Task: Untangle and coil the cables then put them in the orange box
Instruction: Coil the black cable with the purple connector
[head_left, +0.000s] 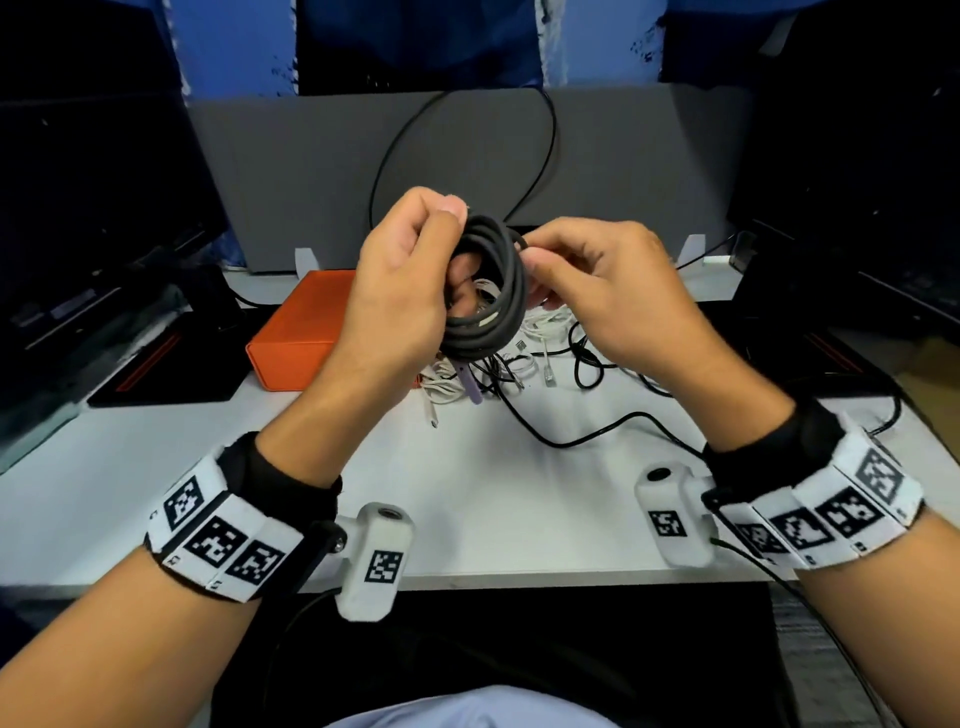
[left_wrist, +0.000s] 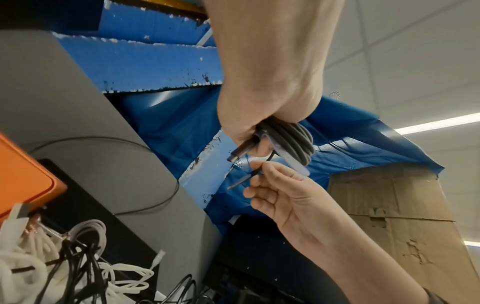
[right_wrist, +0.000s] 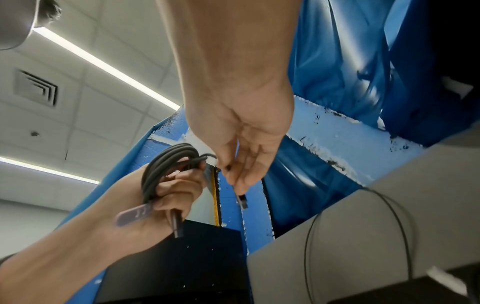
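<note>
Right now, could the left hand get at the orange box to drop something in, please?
Probably not yet: the left hand grips the dark cable coil, and the orange box beside it looks closed, though nothing blocks the way there.

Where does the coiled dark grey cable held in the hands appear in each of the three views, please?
Head: the coiled dark grey cable sits at centre, gripped by the left hand.
Left wrist: the coil is right of centre, under the left hand.
Right wrist: the coil is left of centre, in the left hand.
Shared landmark: the right hand pinching the cable's free end.
</note>
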